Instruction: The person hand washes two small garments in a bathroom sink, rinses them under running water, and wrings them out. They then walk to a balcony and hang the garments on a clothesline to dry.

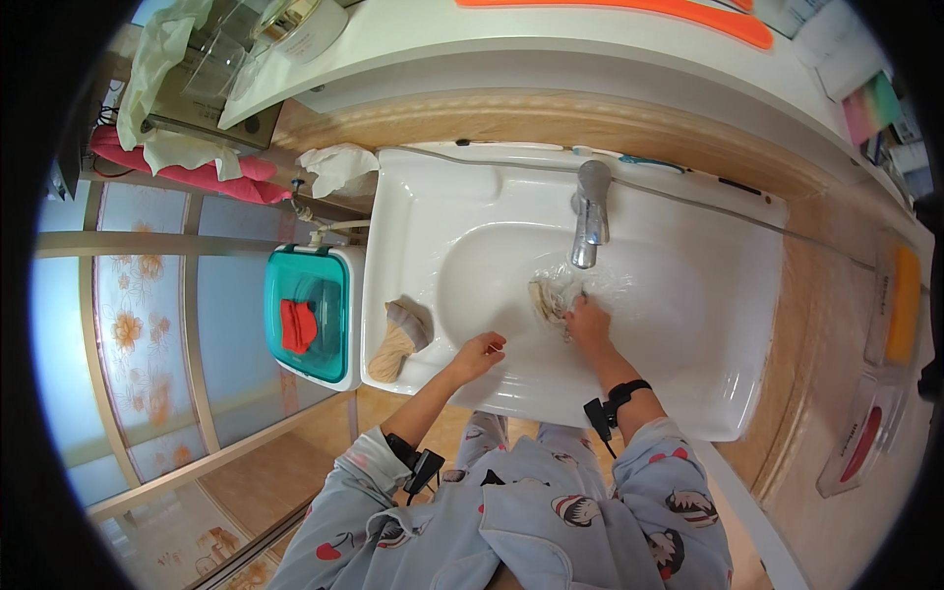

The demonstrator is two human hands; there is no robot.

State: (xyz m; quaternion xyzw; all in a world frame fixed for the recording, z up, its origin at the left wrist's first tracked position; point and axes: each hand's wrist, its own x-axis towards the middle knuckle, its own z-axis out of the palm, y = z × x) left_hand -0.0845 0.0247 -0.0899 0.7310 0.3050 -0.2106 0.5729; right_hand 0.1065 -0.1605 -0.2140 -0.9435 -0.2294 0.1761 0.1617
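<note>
Under the running tap (592, 214), my right hand (588, 321) is down in the white washbasin (686, 295). Its fingers close on a wet, crumpled beige cloth (544, 301), which looks like a sock; splashing water partly hides it. My left hand (479, 355) hovers over the near left part of the basin, fingers slightly curled and apart, with nothing in it. A tan sock (394, 350) with a grey band lies on the basin's left ledge, left of that hand.
Left of the basin stands a small washing machine (354, 317) with a teal lid, a red cloth (298, 326) on top. Toothbrushes (649, 164) and a grey hose (686, 201) lie along the back rim. A white shelf (560, 55) overhangs behind. Plastic boxes (889, 310) are at the right.
</note>
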